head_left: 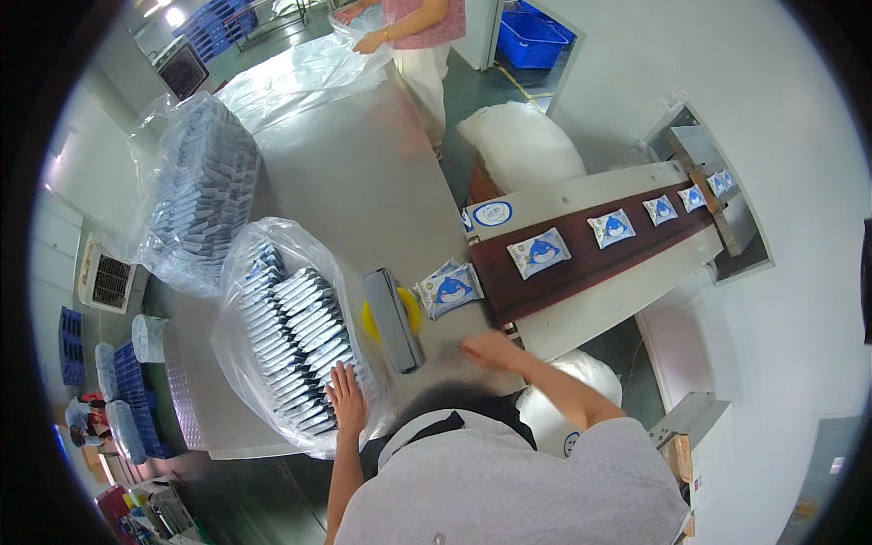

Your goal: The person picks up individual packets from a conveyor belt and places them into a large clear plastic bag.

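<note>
Looking down from my head camera, I take the grey block (394, 320) on the desk (363, 173) as my landmark. There is one such block, with one yellow disc (411, 311) showing on both sides of it, perhaps as its base.

Just left of the block, my left hand (347, 400) lies flat, fingers lightly spread, against the near end of the packet rows (304, 318); I judge it is there to steady them so they don't topple. They stand on edge inside one clear bag (234, 334), in two rows, probably because that packs them tightly; they overlap too much for me to count.

To the block's right and nearer me, my right hand (490, 351) is above the desk, fingers curled in; I can't tell whether they hold anything.

Just right of the block, two loose packets (451, 291) overlap, seemingly where the belt (581, 277) drops them. Farther right, four packets lie singly on that belt, spaced out, with two more visible through the wall opening (727, 204).

Beyond the block to the left stands one more filled bag (204, 182), its packets uncountable. Well beyond the block, one co-worker (425, 27) has hands on clear plastic sheeting (300, 77).
</note>
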Available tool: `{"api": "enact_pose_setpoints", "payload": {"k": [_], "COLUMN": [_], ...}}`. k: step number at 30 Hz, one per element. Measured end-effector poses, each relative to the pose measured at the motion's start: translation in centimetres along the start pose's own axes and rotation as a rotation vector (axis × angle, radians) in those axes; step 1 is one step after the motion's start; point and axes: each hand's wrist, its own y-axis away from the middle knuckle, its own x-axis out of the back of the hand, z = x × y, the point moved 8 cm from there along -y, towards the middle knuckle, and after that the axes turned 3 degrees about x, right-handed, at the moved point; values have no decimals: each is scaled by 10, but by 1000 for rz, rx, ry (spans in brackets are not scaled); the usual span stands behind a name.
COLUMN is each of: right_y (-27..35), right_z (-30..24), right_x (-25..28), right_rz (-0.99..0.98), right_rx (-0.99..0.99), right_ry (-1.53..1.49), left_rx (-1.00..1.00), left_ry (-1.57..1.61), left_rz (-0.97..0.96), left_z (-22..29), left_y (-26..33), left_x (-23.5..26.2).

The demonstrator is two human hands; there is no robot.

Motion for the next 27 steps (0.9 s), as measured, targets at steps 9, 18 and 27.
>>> {"api": "enact_pose_setpoints", "payload": {"k": [9,18,27], "right_y": [10,-72,-194], "right_z": [220,193,48], "right_x": [255,195,52], "right_rz": [104,-636,-659], "right_rx": [-522,-86,228], "right_ry": [639,254,26], "left_rx": [23,68,89], "left_ry": [41,47,31], "left_rz": [8,-41,-56], "left_z": [4,5,3], "left_y": [0,-2,-4], "left_x": [7,9,7]}}
